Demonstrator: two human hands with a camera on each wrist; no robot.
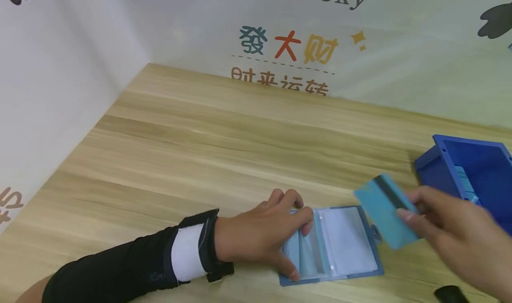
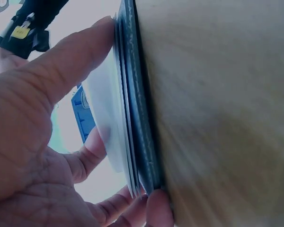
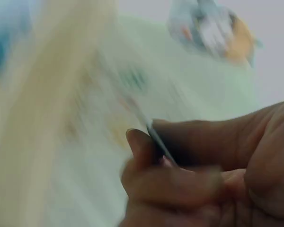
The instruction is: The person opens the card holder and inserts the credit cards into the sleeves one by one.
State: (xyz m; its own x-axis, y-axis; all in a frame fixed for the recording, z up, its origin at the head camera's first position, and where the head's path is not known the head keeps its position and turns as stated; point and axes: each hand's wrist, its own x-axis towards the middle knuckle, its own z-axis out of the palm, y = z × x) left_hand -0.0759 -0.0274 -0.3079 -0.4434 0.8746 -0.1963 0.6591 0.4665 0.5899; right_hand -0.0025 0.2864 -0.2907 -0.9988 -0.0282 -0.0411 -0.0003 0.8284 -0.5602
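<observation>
Blue card (image 1: 382, 216): held above the table (image 1: 224, 156), at the right side of the open card holder (image 1: 330, 245). The card is tilted, with a dark stripe on its visible face. It sits between the card holder and the blue bin (image 1: 430, 169) in the head view.

Right hand (image 1: 460, 241): pinches the card between thumb and fingers at the edge facing the bin. The right wrist view shows the card nearly edge-on in this pinch; the surroundings there are blurred.

Left hand (image 1: 260, 236): grips the left part of the card holder. The thumb bears on the near edge; the fingers are bent at the far edge. In the left wrist view, the thumb and fingertips span the stacked sleeves (image 2: 125, 104) from end to end, and the cover lies against the table.

Card holder: lies open on the table, with a whitish sheet on its right half and a metal snap (image 1: 376, 234) at its right edge.

Surroundings: the bin stands at the right and contains light blue items (image 1: 466, 185). A dark object (image 1: 451, 294) lies at the lower right, partly out of frame. A black sleeve (image 1: 116, 267) with a white band (image 1: 188, 253) covers the left forearm. A printed backdrop (image 1: 192, 32) stands behind the table.
</observation>
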